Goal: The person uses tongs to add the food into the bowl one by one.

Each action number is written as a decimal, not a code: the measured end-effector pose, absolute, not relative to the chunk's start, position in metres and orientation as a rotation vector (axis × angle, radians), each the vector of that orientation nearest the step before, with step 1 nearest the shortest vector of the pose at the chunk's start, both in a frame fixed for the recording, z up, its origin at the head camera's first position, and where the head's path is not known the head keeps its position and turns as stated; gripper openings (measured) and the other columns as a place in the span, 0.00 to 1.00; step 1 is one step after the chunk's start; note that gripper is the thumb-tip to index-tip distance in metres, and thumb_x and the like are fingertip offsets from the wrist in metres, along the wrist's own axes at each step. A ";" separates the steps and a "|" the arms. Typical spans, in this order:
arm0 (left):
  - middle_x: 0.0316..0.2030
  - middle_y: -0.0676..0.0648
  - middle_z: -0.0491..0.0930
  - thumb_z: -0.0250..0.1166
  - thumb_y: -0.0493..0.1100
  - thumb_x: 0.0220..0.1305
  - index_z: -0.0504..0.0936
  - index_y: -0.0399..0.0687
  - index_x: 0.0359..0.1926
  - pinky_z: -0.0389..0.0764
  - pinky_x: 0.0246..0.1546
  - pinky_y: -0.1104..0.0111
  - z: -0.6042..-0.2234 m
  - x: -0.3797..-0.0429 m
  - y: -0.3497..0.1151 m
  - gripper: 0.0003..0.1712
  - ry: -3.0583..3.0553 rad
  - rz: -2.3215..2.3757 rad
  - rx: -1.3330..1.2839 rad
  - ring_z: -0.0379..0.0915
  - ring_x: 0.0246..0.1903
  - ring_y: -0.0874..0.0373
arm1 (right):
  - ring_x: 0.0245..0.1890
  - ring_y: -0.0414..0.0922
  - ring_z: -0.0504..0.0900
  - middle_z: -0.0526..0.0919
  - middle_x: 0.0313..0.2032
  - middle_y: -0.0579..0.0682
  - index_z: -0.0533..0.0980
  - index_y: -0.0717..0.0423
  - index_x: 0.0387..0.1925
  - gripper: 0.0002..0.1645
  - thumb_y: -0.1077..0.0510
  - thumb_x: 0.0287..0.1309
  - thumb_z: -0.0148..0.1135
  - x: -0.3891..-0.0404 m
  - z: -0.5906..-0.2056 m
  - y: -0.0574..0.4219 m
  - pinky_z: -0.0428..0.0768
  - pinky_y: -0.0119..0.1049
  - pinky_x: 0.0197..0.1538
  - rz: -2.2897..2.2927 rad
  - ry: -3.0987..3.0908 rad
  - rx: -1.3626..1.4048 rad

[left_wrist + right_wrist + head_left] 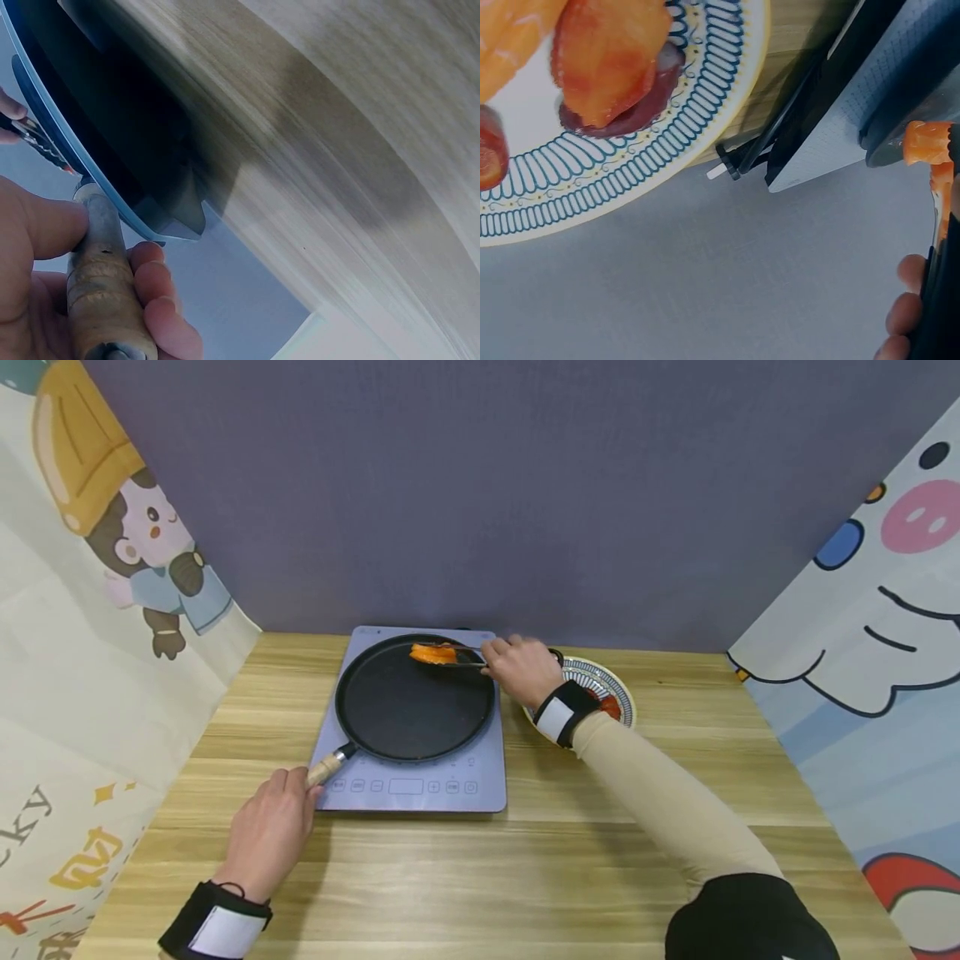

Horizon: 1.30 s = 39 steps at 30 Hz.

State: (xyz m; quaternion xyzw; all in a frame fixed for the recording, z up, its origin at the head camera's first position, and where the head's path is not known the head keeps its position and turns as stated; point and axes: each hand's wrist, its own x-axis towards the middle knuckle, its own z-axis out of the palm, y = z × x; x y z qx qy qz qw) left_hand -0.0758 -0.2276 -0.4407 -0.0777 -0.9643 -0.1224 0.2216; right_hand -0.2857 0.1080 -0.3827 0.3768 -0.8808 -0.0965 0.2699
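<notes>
My left hand (268, 828) grips the wooden handle (325, 769) of a flat black frying pan (412, 714). In the left wrist view the fingers and thumb (56, 225) wrap that handle. With my right hand (522, 670) I hold tongs (468, 665), reaching in over the pan's far right side. Between the tong tips is an orange piece of food (432, 654) that looks like salmon, close over the pan surface. The right wrist view shows the same orange piece (928, 142) at its right edge, with fingertips (904, 313) along the dark tongs.
Under the pan sits a lavender induction cooker (487, 777) with touch buttons along its front. To its right, partly hidden by my right wrist, a patterned plate (628, 693) holds red and orange food pieces (615, 60). A grey wall (480, 510) stands behind the wooden table (480, 885).
</notes>
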 end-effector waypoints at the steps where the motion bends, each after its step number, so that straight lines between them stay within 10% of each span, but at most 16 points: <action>1: 0.22 0.44 0.67 0.67 0.38 0.57 0.73 0.34 0.33 0.62 0.13 0.61 -0.440 -0.076 -0.227 0.12 -2.664 -0.338 -0.215 0.63 0.17 0.52 | 0.28 0.52 0.79 0.78 0.29 0.50 0.74 0.57 0.37 0.18 0.46 0.58 0.65 -0.286 -0.383 0.107 0.77 0.45 0.28 -0.260 -2.374 1.017; 39: 0.22 0.44 0.67 0.67 0.38 0.57 0.73 0.34 0.33 0.62 0.13 0.60 -0.443 -0.076 -0.227 0.12 -2.669 -0.350 -0.193 0.63 0.18 0.51 | 0.29 0.51 0.79 0.79 0.32 0.50 0.75 0.56 0.40 0.20 0.44 0.59 0.64 -0.288 -0.393 0.106 0.77 0.43 0.29 -0.250 -2.436 0.983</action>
